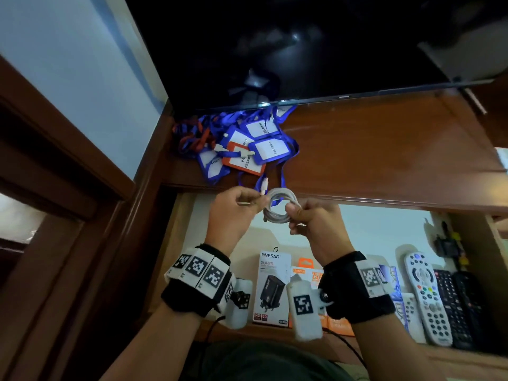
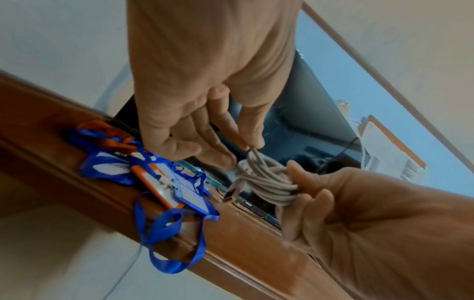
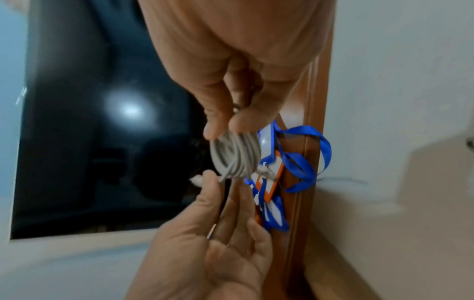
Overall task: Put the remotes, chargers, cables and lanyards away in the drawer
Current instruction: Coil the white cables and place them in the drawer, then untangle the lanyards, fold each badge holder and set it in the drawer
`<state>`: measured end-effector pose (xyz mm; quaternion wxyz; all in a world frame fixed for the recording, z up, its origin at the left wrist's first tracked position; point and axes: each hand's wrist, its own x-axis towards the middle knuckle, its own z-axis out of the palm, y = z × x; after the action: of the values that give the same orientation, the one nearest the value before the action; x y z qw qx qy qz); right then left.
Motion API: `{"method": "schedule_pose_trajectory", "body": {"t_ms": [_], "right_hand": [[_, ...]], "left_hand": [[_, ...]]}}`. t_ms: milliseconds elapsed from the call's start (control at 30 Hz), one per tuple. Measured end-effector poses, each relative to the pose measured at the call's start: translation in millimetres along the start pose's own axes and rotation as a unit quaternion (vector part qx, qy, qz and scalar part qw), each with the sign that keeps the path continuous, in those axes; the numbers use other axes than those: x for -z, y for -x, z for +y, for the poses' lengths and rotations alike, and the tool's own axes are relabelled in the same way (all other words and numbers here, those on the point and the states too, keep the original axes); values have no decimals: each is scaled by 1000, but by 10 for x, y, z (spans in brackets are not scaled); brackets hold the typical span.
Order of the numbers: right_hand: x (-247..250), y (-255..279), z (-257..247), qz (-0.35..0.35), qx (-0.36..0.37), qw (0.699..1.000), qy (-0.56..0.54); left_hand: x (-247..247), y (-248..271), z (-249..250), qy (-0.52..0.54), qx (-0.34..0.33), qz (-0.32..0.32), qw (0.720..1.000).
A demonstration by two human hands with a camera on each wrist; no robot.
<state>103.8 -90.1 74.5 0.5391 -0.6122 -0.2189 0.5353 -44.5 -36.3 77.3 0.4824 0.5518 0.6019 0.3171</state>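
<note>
A coiled white cable (image 1: 277, 206) hangs in the air between both hands, above the open drawer (image 1: 357, 232). My right hand (image 1: 293, 215) grips one side of the coil (image 3: 236, 156). My left hand (image 1: 255, 200) pinches the strands (image 2: 269, 182) and the loose plug end on the other side. Blue and orange lanyards (image 1: 242, 144) with badge holders lie heaped on the wooden cabinet top, just behind the hands; loops (image 2: 166, 233) droop over the front edge. Boxed chargers (image 1: 272, 287) and several remotes (image 1: 426, 292) lie along the drawer's near side.
A dark TV screen (image 1: 302, 45) stands at the back of the wooden cabinet top (image 1: 384, 138). A wooden door frame (image 1: 68, 166) runs down the left. Small black items (image 1: 448, 243) sit in the drawer's far right corner.
</note>
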Motion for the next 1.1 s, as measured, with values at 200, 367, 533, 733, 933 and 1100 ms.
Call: {"method": "schedule_pose_trajectory", "body": {"t_ms": [200, 367, 533, 733, 933, 1100], "right_hand": [[-5, -72, 62, -62, -1, 990, 123], [-119, -136, 193, -152, -38, 965, 208], [-274, -254, 283, -193, -61, 945, 256], [-299, -739, 317, -4, 19, 967, 253], [-299, -1252, 299, 150, 84, 914, 368], [-418, -1398, 326, 149, 75, 850, 500]], "left_hand": [[185, -100, -126, 60, 67, -170, 981], [405, -128, -286, 17, 48, -206, 977], [705, -273, -524, -53, 56, -189, 979], [948, -579, -932, -358, 37, -227, 905], [873, -778, -1342, -537, 35, -297, 789], [805, -825, -1531, -595, 29, -317, 738]]}}
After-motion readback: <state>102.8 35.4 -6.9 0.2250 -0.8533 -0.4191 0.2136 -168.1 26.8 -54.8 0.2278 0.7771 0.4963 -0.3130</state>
